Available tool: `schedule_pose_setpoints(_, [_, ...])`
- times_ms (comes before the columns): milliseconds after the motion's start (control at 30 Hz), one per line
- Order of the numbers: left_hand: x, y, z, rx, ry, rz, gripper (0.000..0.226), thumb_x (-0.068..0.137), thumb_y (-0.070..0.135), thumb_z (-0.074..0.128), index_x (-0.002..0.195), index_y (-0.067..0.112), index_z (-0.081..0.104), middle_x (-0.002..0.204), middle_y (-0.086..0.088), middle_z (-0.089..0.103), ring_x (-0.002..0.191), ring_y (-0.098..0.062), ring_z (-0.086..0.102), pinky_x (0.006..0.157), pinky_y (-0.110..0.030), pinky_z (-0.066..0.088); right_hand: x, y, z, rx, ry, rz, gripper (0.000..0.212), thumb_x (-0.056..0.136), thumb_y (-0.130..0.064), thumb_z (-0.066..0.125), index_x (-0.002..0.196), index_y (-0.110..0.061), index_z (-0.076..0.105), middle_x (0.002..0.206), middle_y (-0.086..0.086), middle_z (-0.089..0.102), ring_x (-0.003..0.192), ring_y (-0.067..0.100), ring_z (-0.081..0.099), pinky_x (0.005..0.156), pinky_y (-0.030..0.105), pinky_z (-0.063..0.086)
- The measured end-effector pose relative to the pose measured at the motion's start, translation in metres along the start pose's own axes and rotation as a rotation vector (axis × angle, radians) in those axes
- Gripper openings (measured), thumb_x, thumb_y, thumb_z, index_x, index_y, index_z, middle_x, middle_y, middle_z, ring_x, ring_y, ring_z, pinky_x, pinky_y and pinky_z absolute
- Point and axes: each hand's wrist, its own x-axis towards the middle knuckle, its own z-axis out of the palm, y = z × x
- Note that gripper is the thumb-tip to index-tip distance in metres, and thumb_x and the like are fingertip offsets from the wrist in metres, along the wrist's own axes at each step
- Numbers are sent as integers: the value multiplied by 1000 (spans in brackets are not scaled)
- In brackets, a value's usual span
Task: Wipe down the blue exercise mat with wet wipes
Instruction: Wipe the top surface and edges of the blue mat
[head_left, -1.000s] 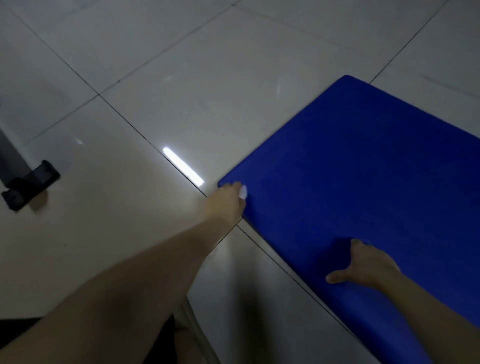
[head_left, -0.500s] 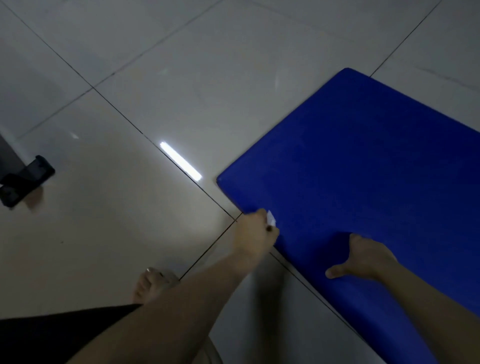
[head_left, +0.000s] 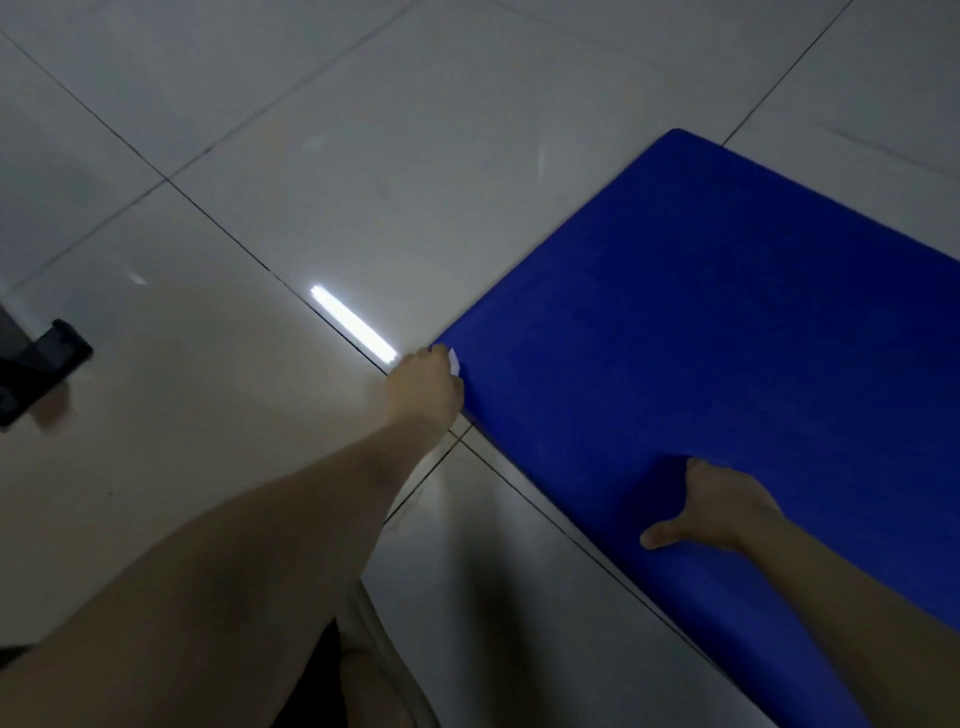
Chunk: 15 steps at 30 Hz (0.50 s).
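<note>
Well, from my seat at the far end, starting at the left edge of the frame: a black object (head_left: 40, 370) sits on the pale tiled floor (head_left: 218, 415), too dark for me to say what it is. Further right, a bright strip of light reflection (head_left: 353, 323) lies on the tiles along a grout line, just above and left of the left hand (head_left: 426, 387). That arm reaches up from the lower left, and its hand is at the mat's leftmost corner, fingers curled round a small white wet wipe (head_left: 454, 361) — only a scrap of it shows past the knuckles, touching the mat's surface right at the corner.

The blue exercise mat (head_left: 727, 322) lies flat on the floor and fills the right half of the frame, running from its corner near the centre out past the right edge and down to the lower right.

On the mat near its lower edge rests the right hand (head_left: 722, 512), palm down, thumb stretched out to the left — its fingers are foreshortened, but they lie against the mat and hold nothing that I can see.
</note>
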Motion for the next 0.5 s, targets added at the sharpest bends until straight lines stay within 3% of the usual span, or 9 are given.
schedule_pose_setpoints(100, [-33,16,15,-137,-36,-77,34,107,32,37,85,13,53,78,-6,62,70,-23,61,63,-34,50,-1,-1,-1,-15,7,-1,115,49,-80,81,135,-14,41,121,-2,55,106,18,56,83,31,54])
schedule_pose_setpoints(200, [-78,40,30,-217,-86,15,35,108,40,34,86,19,53,75,2,58,66,-13,59,58,-26,46,-1,-1,-2,-28,21,-11,112,49,-81,79,131,-14,43,116,-3,55,102,17,55,80,30,53])
schedule_pose_setpoints(267, [-106,53,45,-246,-126,120,29,107,39,40,88,22,53,80,5,59,69,-9,58,63,-23,46,-1,0,-2,-27,22,-18,114,49,-82,79,133,-13,43,119,-2,55,104,17,55,81,30,52])
schedule_pose_setpoints(433, [-100,54,47,-1,-257,439,19,103,30,45,111,16,55,107,-4,62,93,-20,56,80,-33,49,-2,1,-1,-28,21,-14,127,53,-81,78,148,-10,32,136,2,52,118,20,54,87,31,53])
schedule_pose_setpoints(500, [-68,42,36,89,-231,422,20,100,23,46,114,12,55,111,-10,62,100,-27,55,81,-38,48,-2,2,0,-29,21,-17,127,55,-80,78,149,-10,30,138,3,51,120,21,54,89,31,52])
